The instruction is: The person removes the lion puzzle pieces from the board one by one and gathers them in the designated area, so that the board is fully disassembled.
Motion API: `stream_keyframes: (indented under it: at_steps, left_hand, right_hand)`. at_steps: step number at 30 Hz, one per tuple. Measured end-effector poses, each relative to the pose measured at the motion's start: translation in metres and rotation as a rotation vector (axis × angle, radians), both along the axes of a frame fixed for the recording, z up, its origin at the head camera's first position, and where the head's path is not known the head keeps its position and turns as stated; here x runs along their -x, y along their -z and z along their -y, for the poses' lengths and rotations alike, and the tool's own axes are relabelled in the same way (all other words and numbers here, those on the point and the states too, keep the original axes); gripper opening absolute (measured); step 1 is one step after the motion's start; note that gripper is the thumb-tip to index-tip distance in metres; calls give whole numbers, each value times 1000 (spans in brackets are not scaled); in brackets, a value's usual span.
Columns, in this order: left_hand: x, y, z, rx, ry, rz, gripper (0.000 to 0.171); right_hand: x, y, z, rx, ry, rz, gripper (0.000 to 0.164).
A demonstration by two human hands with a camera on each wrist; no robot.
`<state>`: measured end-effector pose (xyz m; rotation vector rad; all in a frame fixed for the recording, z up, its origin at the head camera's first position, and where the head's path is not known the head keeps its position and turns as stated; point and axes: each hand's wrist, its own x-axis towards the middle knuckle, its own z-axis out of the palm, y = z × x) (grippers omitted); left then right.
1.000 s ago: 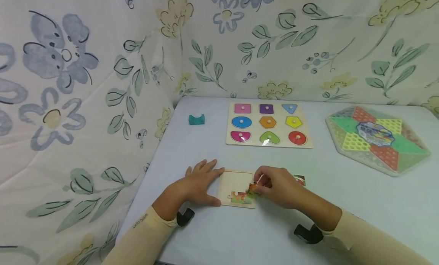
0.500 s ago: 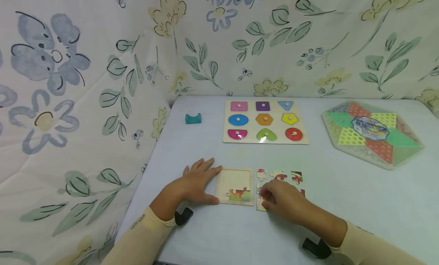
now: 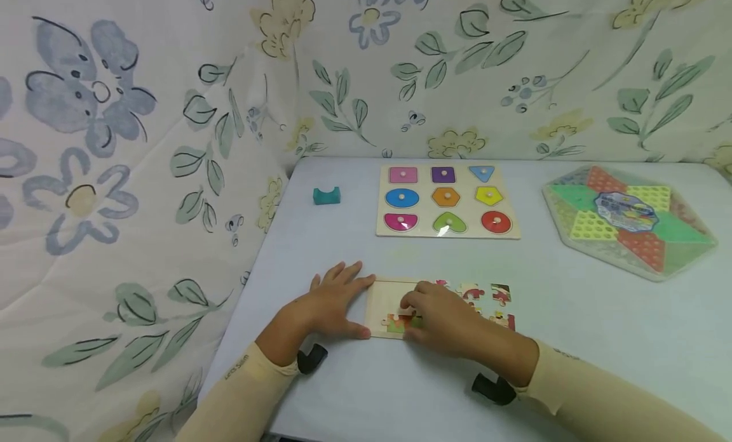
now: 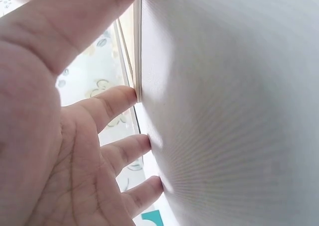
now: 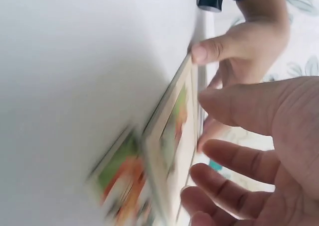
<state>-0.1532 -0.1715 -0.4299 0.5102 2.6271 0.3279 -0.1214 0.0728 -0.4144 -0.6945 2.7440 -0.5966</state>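
My left hand (image 3: 332, 308) lies spread on the table at the left of a small wooden puzzle tray (image 3: 375, 299). Its thumb and index fingertip touch the tray's left edge, also seen in the left wrist view. A few joined puzzle pieces (image 3: 394, 323), green and orange, lie in the tray's lower part. Over the tray's right side hovers my right hand (image 3: 443, 318). In the right wrist view, its thumb (image 5: 234, 104) and fingers are apart with nothing visible between them. Loose puzzle pieces (image 3: 501, 294) lie right of the tray, some hidden by that hand.
Behind the tray lies a shape board (image 3: 423, 207) with colourful knobbed pieces. A hexagonal game board (image 3: 629, 216) is at the far right, and a teal curved block (image 3: 326, 196) at the back left. Floral cloth (image 3: 343, 48) hangs behind and left of the table.
A second ago my right hand pinched an orange puzzle piece at the tray's lower right. It moved right over the loose pieces, then back left over the tray. The left hand stayed at the edge.
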Motion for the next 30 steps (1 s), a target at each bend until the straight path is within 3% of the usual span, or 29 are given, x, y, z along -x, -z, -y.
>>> stream_keyframes:
  at_steps: [5,12,24,30]
  left_hand:
    - [0,0,-1,-12,14,4,101]
    - [1,-1,0,-11,14,-4,102]
    - [0,-4,0,-3,-4,1,100]
    - [0,-2,0,-1,-5,7,100]
  right_hand:
    - [6,2,20,-35,-64,29,37]
    - [6,6,28,-41,-59,55,38]
    - [4,8,25,110,-26,32,21]
    - [2,-2,22,147,-12,37,17]
